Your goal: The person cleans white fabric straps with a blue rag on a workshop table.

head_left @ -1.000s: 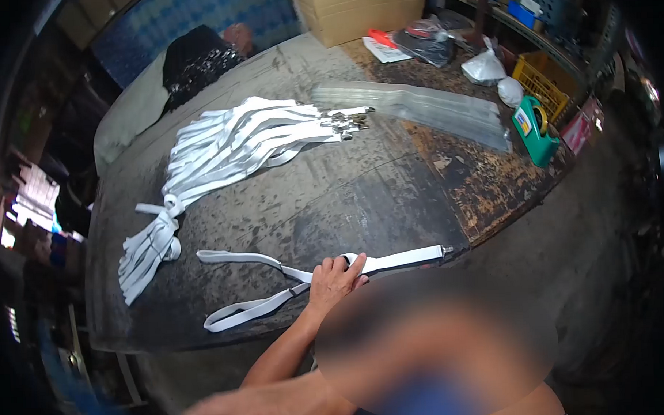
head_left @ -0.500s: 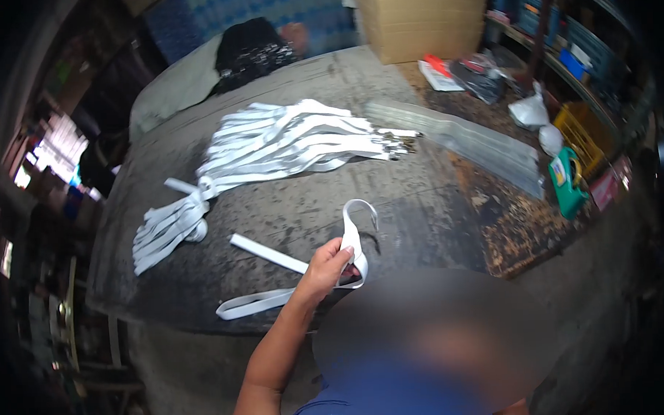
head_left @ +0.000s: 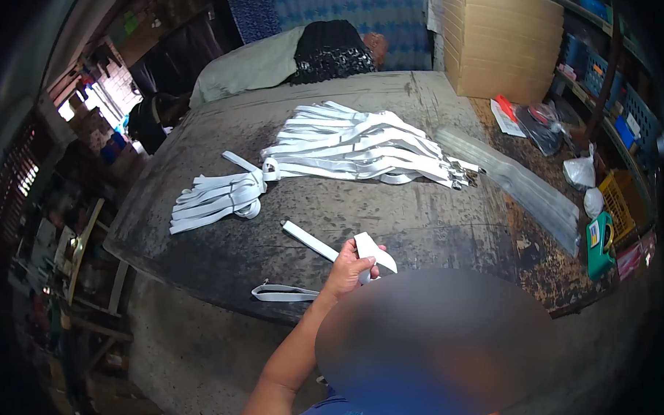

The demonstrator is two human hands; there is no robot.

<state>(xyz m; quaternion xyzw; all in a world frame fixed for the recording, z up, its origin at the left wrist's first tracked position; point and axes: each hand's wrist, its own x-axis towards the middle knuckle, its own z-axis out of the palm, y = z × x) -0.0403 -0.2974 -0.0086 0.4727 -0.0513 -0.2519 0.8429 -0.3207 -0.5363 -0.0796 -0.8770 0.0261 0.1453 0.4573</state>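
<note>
My left hand [head_left: 350, 268] is closed on a white strap [head_left: 311, 241], gripping it between thumb and fingers near the table's front edge. A short folded piece of the strap sticks up above the fingers. One straight length runs up and left from the hand, and a loop lies to the left of the wrist. Farther back lies a bundle of similar white straps [head_left: 352, 148], tied near its left end, with metal fittings [head_left: 462, 175] at its right end. My right hand is not visible; a grey blurred area covers the lower middle.
The dark worn table [head_left: 202, 256] carries a clear plastic sheet [head_left: 525, 186] on the right. Behind stand a cardboard box [head_left: 505, 40] and a black pile [head_left: 332, 50]. A green container [head_left: 600, 246], yellow crate [head_left: 616, 206] and plastic bags [head_left: 579, 171] sit at the right edge.
The view has shifted, so the table things appear farther right. The curved strap end that stood above my left hand has come down to a short folded piece; the hand still grips the strap.
</note>
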